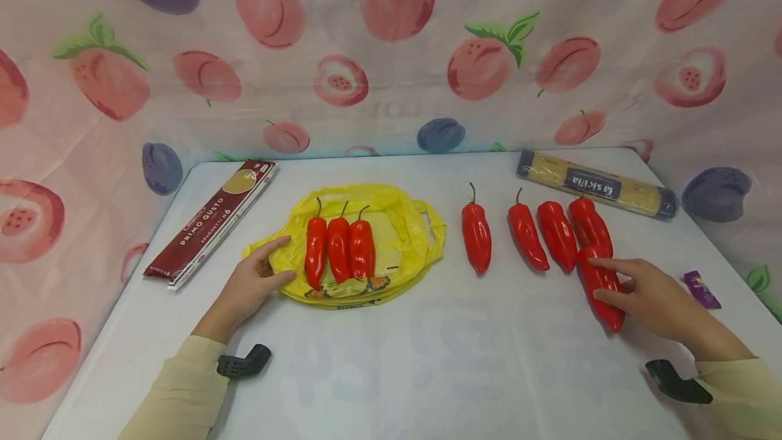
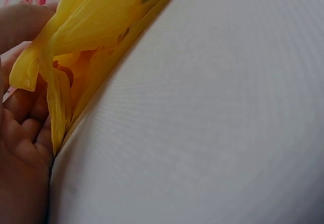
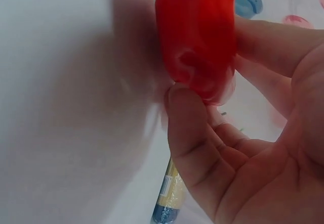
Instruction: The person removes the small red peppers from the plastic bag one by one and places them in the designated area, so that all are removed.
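Note:
A yellow plastic bag [image 1: 418, 250] lies flattened on the table, with three red peppers [image 1: 339, 243] side by side on it, stems pointing away. My left hand [image 1: 247, 287] holds the bag's left edge; in the left wrist view, yellow plastic [image 2: 96, 27] passes between thumb and curled fingers. On the right, my right hand [image 1: 654, 297] pinches a red pepper [image 1: 601, 301] between thumb and fingers; the right wrist view shows that pepper [image 3: 197, 37] close up. Several other red peppers [image 1: 557, 240] lie in a row between the bag and this hand.
A dark red spaghetti packet [image 1: 214, 223] lies at the left. A clear pasta packet [image 1: 592, 182] with dark ends rests at the back right. A small purple wrapper [image 1: 701, 289] is near the right edge. Fruit-patterned cloth [image 1: 391, 107] stands behind the white table [image 1: 391, 372].

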Demonstrator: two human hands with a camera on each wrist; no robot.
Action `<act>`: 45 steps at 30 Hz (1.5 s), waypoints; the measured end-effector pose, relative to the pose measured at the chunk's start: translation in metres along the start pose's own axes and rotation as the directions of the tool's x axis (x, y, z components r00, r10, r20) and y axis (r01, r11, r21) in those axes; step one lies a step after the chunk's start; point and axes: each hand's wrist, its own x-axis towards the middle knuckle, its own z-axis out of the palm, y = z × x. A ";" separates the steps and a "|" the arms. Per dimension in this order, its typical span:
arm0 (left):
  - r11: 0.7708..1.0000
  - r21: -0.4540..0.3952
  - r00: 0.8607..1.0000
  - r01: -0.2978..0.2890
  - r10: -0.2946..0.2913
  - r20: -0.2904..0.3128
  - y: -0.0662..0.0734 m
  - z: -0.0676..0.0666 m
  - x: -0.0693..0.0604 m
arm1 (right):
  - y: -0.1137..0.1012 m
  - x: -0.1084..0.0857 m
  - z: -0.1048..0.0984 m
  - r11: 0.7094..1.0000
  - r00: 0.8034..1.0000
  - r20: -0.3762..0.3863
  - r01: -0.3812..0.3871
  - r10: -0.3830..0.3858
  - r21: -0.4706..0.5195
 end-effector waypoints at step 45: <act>1.000 -0.015 1.000 0.018 -0.018 0.007 0.003 -0.001 0.000 | -0.084 -0.005 -0.026 0.983 0.975 -0.130 0.179 -0.181 -0.031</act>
